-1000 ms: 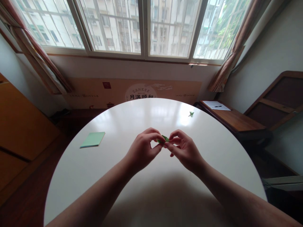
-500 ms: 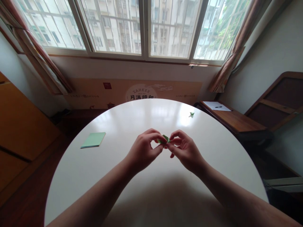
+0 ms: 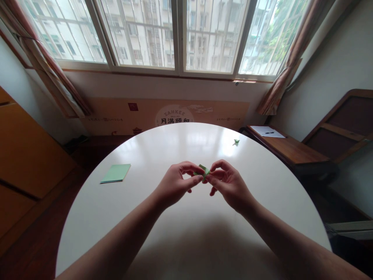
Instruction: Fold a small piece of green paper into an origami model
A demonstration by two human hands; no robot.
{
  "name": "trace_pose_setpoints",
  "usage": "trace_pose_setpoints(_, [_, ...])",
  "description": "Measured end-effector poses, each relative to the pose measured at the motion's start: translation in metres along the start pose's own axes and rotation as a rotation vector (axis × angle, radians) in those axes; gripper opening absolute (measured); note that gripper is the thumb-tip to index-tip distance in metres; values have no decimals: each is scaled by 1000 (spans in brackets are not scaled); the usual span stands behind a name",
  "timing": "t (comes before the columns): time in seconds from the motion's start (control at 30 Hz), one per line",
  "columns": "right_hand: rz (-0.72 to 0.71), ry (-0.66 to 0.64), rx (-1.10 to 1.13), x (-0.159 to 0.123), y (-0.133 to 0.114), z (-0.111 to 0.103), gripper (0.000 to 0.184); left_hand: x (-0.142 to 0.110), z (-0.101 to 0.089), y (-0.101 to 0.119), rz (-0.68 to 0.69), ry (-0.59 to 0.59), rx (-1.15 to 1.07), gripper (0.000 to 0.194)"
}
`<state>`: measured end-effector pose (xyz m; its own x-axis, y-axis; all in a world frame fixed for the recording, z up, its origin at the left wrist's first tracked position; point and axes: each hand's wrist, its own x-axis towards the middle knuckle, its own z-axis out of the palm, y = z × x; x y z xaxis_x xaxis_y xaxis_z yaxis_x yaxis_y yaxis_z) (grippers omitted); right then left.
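Note:
A small piece of folded green paper point(image 3: 205, 171) is held between my two hands, above the middle of the white table. My left hand point(image 3: 180, 181) pinches its left side with thumb and fingers. On the other side, my right hand point(image 3: 229, 182) grips the paper's right edge between thumb and index finger, its other fingers curled below. Fingertips cover part of the paper, so its full shape is hidden. A small folded green paper figure point(image 3: 236, 142) rests near the table's far right edge. To the left lies a stack of light green square paper point(image 3: 115, 173).
The round white table point(image 3: 163, 233) fills the foreground. Beyond its right edge stands a wooden side table point(image 3: 294, 149) with a white sheet point(image 3: 262, 131) and a pen point(image 3: 269, 133) on it. Curtained windows and a printed board point(image 3: 116, 112) are at the back.
The folded paper has turned slightly between my fingers, and more of its upper face shows. My left hand has shifted a little, and its lower fingers now show beneath the thumb.

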<state>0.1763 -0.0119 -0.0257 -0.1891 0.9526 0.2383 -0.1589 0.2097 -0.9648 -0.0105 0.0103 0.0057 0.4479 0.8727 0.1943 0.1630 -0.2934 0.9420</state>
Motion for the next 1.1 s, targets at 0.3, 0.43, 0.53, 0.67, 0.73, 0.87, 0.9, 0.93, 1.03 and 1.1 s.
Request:
trace_pose_setpoints(0.3, [9,23,-21,-1,-2,1,30,-2,0,3,-14,-20,-7,19])
trace_pose_setpoints(0.43, [-40,5,-54,-2,-3,2,22,-2,2,3,13,3,2,18])
trace_pose_setpoints(0.53, [-48,-8,-65,-3,-3,1,13,-1,2,1,2,-7,-48,19])
trace_pose_setpoints(0.67, [-37,14,-79,-3,-3,0,11,-1,2,-2,-26,-10,-75,22])
trace_pose_setpoints(0.73, [-36,33,-97,-3,-4,0,11,-1,3,-3,-24,7,-85,24])
trace_pose_setpoints(0.87, [-49,46,-120,-3,-4,2,12,-2,4,-1,14,33,-88,23])
trace_pose_setpoints(0.9, [-57,44,-124,-3,-4,2,12,-2,5,-1,22,40,-86,22])
trace_pose_setpoints(0.93, [-66,42,-129,-3,-3,2,11,-2,5,-1,26,43,-83,22])
trace_pose_setpoints(1.03, [-90,39,-147,-3,-1,2,10,-2,5,-1,18,40,-84,25])
trace_pose_setpoints(1.1, [-94,40,-155,-3,-1,1,10,-1,5,-2,9,38,-94,28])
